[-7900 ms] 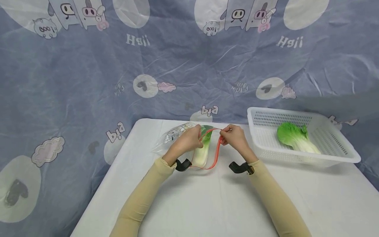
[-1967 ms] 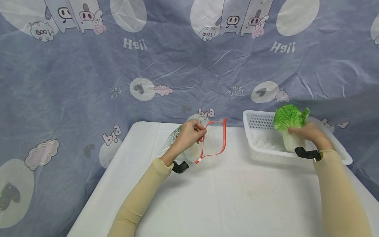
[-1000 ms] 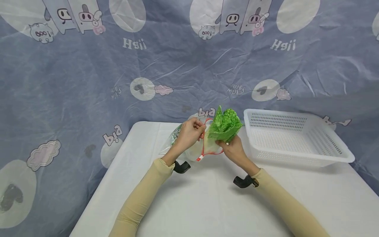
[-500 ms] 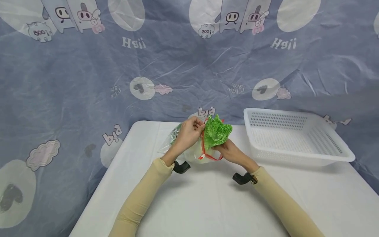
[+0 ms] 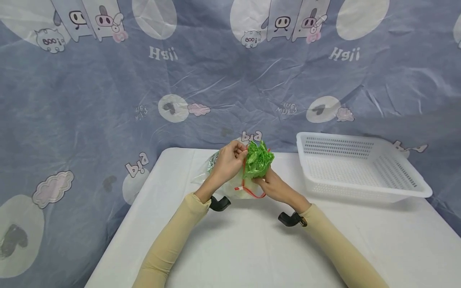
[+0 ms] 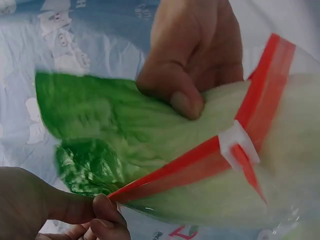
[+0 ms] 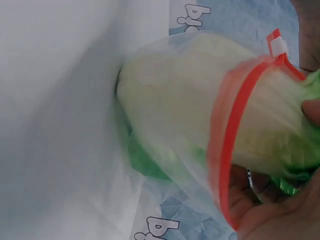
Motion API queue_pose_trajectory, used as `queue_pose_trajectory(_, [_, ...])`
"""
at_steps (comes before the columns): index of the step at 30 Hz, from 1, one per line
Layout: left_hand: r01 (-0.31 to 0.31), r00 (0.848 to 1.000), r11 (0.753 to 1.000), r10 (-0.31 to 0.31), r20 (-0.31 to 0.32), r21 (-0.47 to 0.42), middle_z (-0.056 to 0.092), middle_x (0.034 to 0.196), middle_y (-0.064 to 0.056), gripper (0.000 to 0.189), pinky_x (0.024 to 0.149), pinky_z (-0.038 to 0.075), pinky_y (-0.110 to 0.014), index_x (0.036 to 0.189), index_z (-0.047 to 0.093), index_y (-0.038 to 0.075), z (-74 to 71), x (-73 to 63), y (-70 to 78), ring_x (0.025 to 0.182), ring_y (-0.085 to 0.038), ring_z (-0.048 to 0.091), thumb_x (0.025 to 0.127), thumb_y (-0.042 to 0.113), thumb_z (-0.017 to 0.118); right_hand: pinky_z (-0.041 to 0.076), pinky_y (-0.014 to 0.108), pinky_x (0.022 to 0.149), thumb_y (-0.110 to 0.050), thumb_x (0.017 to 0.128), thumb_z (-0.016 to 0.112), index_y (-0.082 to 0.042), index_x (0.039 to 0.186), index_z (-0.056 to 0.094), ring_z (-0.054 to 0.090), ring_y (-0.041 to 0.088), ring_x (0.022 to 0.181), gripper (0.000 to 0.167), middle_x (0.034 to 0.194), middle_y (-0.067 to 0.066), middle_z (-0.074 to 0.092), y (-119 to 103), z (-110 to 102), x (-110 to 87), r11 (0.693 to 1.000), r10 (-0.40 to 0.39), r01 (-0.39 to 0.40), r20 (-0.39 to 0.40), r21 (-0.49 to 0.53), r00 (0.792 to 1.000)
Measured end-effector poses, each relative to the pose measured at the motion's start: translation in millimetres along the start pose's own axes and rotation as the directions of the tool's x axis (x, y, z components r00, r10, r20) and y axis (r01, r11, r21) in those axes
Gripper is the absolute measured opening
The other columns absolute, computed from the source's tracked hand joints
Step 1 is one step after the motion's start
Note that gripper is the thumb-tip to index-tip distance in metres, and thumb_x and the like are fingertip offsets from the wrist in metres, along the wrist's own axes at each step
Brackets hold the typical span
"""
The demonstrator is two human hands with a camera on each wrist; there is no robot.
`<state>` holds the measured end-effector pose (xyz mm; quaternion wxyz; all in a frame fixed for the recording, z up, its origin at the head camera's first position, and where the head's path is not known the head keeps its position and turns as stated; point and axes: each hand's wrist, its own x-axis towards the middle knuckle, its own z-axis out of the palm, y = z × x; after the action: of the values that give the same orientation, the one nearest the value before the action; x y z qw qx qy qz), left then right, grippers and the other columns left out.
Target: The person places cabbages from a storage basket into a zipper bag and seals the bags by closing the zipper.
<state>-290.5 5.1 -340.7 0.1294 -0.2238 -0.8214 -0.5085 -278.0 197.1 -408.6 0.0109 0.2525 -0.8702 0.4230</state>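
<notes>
A Chinese cabbage [image 5: 258, 160] sits stem end first in the mouth of a clear zip bag [image 5: 201, 174], its green leaves still outside. My right hand [image 5: 275, 187] grips the cabbage by its leafy part, thumb on top in the left wrist view. My left hand [image 5: 227, 162] pinches the bag's red zip edge [image 6: 172, 170] between thumb and finger, holding the mouth apart. A white slider [image 6: 239, 144] rides on that edge. Through the film in the right wrist view, the pale stem bulges, and a green patch [image 7: 145, 157] shows beneath it.
A white perforated plastic basket [image 5: 363, 190] stands on the right of the white table [image 5: 248, 248]. Behind the table hangs a blue-grey printed cloth [image 5: 223, 72]. A black wrist camera [image 5: 219, 204] sits under the left wrist.
My right hand lifted the cabbage from the basket, carried it left and pushed its stem end into the bag. My left hand has kept its pinch on the zip edge since two seconds ago.
</notes>
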Motion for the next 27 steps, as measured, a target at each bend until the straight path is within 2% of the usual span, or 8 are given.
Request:
queue_pose_trajectory(3, [0.013,1.000,1.000,-0.013,-0.002,-0.005,0.063,0.085,-0.004,0.005,0.064,0.046,-0.024,0.096,0.060,0.007,0.5,-0.3,0.0,0.072,-0.014,0.057,0.096,0.011,0.058,0.040,0.051,0.106,-0.022,0.099,0.053,-0.009,0.152,0.017,0.044,0.032,0.133,0.066,0.148,0.018,0.037,-2.0,-0.4,-2.9,0.999,0.009,-0.009,0.012,-0.039,1.000])
queue_pose_trajectory(8, [-0.052,0.999,0.998,0.052,0.009,0.025,0.062,0.085,-0.004,0.004,0.065,0.047,-0.023,0.097,0.060,0.007,1.5,0.3,0.6,0.073,-0.013,0.058,0.095,0.009,0.057,0.040,0.042,0.098,-0.023,0.100,0.043,-0.013,0.154,0.015,0.048,0.022,0.118,0.061,0.139,0.010,0.043,-8.9,-2.8,0.7,0.994,0.017,-0.015,0.016,-0.107,1.000])
queue_pose_trajectory(11, [-0.094,0.995,0.995,0.094,0.023,0.024,0.062,0.083,-0.004,0.004,0.063,0.048,-0.023,0.096,0.060,0.007,2.4,0.5,2.4,0.071,-0.013,0.058,0.095,0.007,0.057,0.036,0.041,0.101,-0.021,0.101,0.038,-0.014,0.154,0.007,0.040,0.019,0.124,0.062,0.148,0.009,0.032,-15.0,-5.3,6.5,0.991,0.006,-0.004,0.015,-0.136,1.000])
queue_pose_trajectory(14, [-0.108,0.994,0.994,0.107,0.039,0.025,0.062,0.082,-0.003,0.004,0.062,0.048,-0.022,0.097,0.061,0.007,3.8,0.0,3.5,0.069,-0.011,0.058,0.095,0.007,0.057,0.032,0.041,0.107,-0.017,0.099,0.038,-0.013,0.153,0.010,0.033,0.017,0.133,0.061,0.154,0.009,0.023,-19.2,-6.5,12.0,0.991,-0.015,0.016,0.006,-0.134,1.000])
queue_pose_trajectory(17, [-0.085,0.996,0.996,0.084,0.026,0.029,0.063,0.082,-0.004,0.004,0.062,0.048,-0.023,0.097,0.061,0.006,5.7,-0.8,3.8,0.069,-0.011,0.059,0.095,0.008,0.057,0.029,0.042,0.111,-0.015,0.099,0.040,-0.016,0.153,0.008,0.028,0.017,0.138,0.063,0.154,0.009,0.022,-16.6,-4.4,13.0,0.994,-0.034,0.036,0.019,-0.101,0.999])
queue_pose_trajectory(21, [0.002,1.000,1.000,-0.002,-0.019,0.020,0.063,0.082,-0.006,0.004,0.062,0.048,-0.024,0.096,0.061,0.004,7.4,-1.5,2.7,0.069,-0.014,0.058,0.094,0.007,0.058,0.030,0.046,0.112,-0.021,0.101,0.046,-0.021,0.155,0.001,0.024,0.019,0.144,0.070,0.159,0.006,0.018,-1.6,2.1,4.7,0.998,-0.045,0.048,0.058,-0.044,0.997])
queue_pose_trajectory(24, [0.057,0.998,0.998,-0.056,-0.025,0.025,0.063,0.082,-0.007,0.004,0.061,0.046,-0.024,0.096,0.060,0.003,7.5,-1.1,0.6,0.068,-0.015,0.057,0.094,0.007,0.057,0.034,0.050,0.110,-0.024,0.100,0.050,-0.016,0.154,0.015,0.033,0.026,0.141,0.065,0.155,0.010,0.029,8.1,6.0,-4.0,0.997,-0.058,0.061,0.085,-0.036,0.995])
queue_pose_trajectory(27, [0.057,0.998,0.997,-0.057,-0.004,0.043,0.063,0.082,-0.005,0.004,0.061,0.046,-0.023,0.096,0.060,0.005,6.9,0.6,-1.1,0.068,-0.014,0.057,0.095,0.007,0.057,0.034,0.052,0.110,-0.026,0.101,0.048,-0.009,0.151,0.027,0.038,0.031,0.138,0.057,0.151,0.015,0.038,11.7,8.4,-8.0,0.995,-0.065,0.072,0.104,-0.062,0.992])
